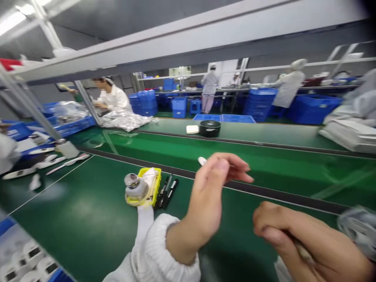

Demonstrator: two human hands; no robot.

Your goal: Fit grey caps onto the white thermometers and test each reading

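Observation:
My left hand (208, 196), in a white knitted sleeve, is raised over the green bench. Its fingertips pinch a small white piece (202, 160). My right hand (308, 243) is low at the right with its fingers curled shut around a thin pale strip (302, 250), which is blurred. Left of my left hand stands a yellow tray (155, 188) holding a white cloth and a metal-capped bottle (133, 185). Several black pens (166, 192) lie beside the tray.
A black bowl (210, 128) and a white block (192, 129) sit on the green conveyor belt (264, 156) beyond. White parts (44, 162) lie at the left, and a grey object (358, 231) at the right. Blue crates (179, 106) and people in white coats are behind.

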